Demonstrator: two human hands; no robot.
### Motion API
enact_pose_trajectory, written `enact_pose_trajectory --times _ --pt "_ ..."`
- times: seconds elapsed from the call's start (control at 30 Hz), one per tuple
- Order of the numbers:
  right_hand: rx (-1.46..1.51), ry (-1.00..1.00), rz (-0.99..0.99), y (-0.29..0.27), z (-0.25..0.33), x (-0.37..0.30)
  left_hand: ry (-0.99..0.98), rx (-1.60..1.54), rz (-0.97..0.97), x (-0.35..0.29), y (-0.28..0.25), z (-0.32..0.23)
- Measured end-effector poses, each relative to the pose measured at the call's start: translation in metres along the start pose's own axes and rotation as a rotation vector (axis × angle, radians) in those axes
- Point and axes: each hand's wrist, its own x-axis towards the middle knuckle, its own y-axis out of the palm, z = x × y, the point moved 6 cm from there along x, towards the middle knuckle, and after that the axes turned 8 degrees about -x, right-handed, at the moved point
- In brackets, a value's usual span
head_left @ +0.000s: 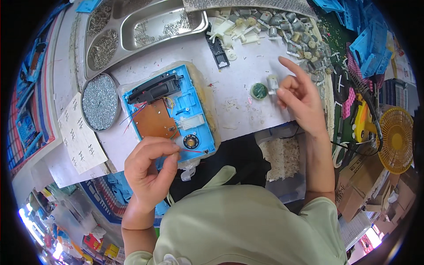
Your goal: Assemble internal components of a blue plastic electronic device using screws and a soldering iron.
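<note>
A light-blue plastic housing point(189, 84) lies open on the table, with a black part point(154, 89), a brown circuit board point(154, 119), a round black speaker point(191, 141) and loose thin wires in it. Over its near edge my left hand point(150, 170) is closed in a pinch on the end of a red wire point(192, 151). To the right, my right hand point(302, 99) holds a small grey-and-white motor point(272, 82), slightly blurred, at thumb and curled fingers; its index finger points outward. Just left of that motor sits a small round tub of dark green stuff point(259, 91).
A round tin of small screws point(100, 101) and a paper sheet point(81, 134) lie left. Behind stands a steel compartment tray point(128, 44) of small metal parts. Motors and white plastic parts point(282, 31) are heaped at the back right, near a black plastic piece point(217, 53). A yellow fan point(396, 134) stands far right.
</note>
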Motion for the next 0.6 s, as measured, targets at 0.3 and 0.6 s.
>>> enact_pose_trajectory --times 0.3,0.6 --pt "-0.813 -0.195 0.164 0.015 0.027 0.008 0.099 0.05 0.003 0.005 0.002 0.0" --pt "-0.159 0.025 0.216 0.035 0.029 0.0 0.014 0.023 0.055 0.01 0.013 -0.004"
